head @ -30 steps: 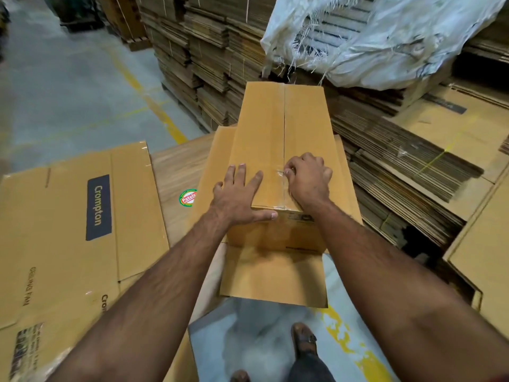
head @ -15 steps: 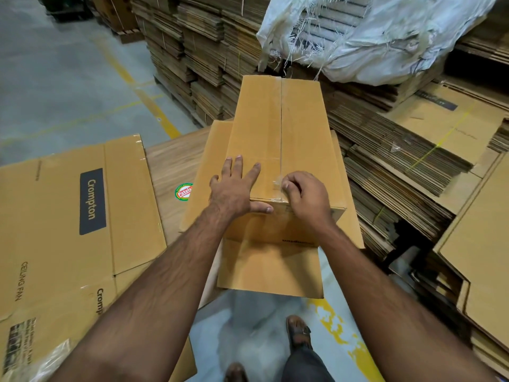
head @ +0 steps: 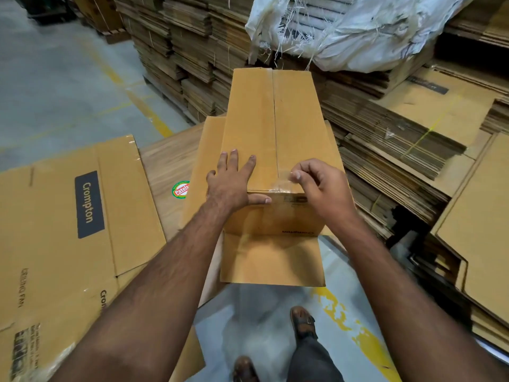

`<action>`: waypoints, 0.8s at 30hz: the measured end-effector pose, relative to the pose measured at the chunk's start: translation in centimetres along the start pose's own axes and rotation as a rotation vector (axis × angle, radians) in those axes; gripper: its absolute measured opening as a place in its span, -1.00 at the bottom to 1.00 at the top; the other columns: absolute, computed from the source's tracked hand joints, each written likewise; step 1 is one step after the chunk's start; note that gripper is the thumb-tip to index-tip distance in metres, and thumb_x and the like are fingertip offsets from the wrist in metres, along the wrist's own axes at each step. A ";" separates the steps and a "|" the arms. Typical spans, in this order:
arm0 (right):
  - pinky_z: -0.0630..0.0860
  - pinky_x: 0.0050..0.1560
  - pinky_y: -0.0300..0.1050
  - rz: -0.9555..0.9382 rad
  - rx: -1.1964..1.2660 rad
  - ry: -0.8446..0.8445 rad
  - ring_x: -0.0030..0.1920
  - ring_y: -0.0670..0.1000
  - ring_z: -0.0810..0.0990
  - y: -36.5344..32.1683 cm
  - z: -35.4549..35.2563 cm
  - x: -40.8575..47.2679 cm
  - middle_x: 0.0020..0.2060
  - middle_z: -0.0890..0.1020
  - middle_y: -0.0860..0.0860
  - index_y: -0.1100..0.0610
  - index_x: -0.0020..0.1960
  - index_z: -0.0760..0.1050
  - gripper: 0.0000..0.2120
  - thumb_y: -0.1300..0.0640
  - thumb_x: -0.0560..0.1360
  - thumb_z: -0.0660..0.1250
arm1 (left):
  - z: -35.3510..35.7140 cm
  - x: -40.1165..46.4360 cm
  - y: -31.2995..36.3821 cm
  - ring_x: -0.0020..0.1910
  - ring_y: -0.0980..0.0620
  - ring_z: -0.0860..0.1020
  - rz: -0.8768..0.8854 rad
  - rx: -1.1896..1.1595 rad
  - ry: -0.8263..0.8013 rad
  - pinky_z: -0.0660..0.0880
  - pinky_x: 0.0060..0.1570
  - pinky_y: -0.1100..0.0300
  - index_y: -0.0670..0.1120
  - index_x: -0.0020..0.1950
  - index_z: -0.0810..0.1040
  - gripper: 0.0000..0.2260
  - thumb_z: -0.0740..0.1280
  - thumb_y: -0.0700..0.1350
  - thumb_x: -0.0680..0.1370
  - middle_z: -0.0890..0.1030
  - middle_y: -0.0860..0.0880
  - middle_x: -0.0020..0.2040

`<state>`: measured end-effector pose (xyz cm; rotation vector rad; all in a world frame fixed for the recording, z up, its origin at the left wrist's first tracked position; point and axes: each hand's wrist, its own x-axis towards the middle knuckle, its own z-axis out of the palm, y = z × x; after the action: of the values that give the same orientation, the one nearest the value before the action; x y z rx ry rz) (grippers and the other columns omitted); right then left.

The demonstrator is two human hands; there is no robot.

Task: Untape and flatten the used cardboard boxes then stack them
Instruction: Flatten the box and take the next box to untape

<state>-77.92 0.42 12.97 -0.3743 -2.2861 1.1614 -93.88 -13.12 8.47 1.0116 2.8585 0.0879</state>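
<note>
Currently the cardboard box [head: 275, 139] lies on its side atop a wooden table [head: 165, 172], long axis pointing away from the person, with its near end overhanging the table edge. A strip of clear tape [head: 283, 184] crosses the centre seam at the near top edge. The right hand [head: 316, 186] has its fingers curled in a narrow grip and pinches the lifted end of this tape. The left hand [head: 234, 180] rests flat, fingers straight and spread, pressing the top panel just beside the seam to steady the box.

Progress, as judged: untaping of this box is at its start. The tape end is raised, but the seam stays closed along its visible length. At the near end one flap [head: 272, 260] already hangs open below the box. Flattening and stacking of this box are not yet done. A flattened Crompton box [head: 68, 216] lies on the left, partly over the table, which suggests at least one box is complete.

Clearance: stacks of flattened cardboard [head: 385, 139] stand close on the right and beyond the far end, under a white sack [head: 371, 31]. Open floor [head: 55, 86] lies to the left and near the feet, so the pull has most room toward the person.
</note>
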 end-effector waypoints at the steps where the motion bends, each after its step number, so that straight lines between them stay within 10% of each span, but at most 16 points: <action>1: 0.52 -0.12 -0.11 -0.010 -0.003 0.001 -0.16 -0.12 0.62 -0.4 -0.3 0.3 -0.23 0.66 -0.11 0.14 -0.10 0.61 -0.88 0.23 0.56 0.31 | 0.1 0.0 0.0 0.57 -0.16 -0.11 0.002 0.003 0.009 0.19 0.39 -0.22 0.19 0.58 -0.10 0.05 0.23 0.57 0.24 -0.12 -0.09 0.61; 9: 0.45 -0.19 -0.44 -0.146 -0.051 -0.032 -0.20 -0.26 0.62 -3.1 -1.4 1.4 -0.27 0.65 -0.10 0.20 -0.09 0.63 -0.89 0.22 0.58 0.35 | -0.4 -0.2 0.2 0.57 -0.16 -0.14 -0.010 0.017 -0.038 0.19 0.41 -0.24 0.18 0.58 -0.13 0.05 0.24 0.56 0.25 -0.16 -0.09 0.61; 24: 0.55 -0.20 -0.14 -0.095 0.077 -0.148 -0.25 -0.02 0.63 -3.5 -1.4 -0.9 -0.29 0.68 0.02 0.21 -0.12 0.63 -0.93 0.28 0.53 0.38 | -3.2 0.7 -1.0 0.51 -0.14 -0.41 0.027 -0.210 -0.362 -0.08 0.47 -0.29 0.16 0.58 -0.26 -0.06 0.20 0.47 0.41 -0.43 -0.07 0.54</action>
<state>-76.41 -1.15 16.21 -0.1528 -2.3492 1.2613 -95.44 -13.48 11.48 0.9172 2.4516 0.1827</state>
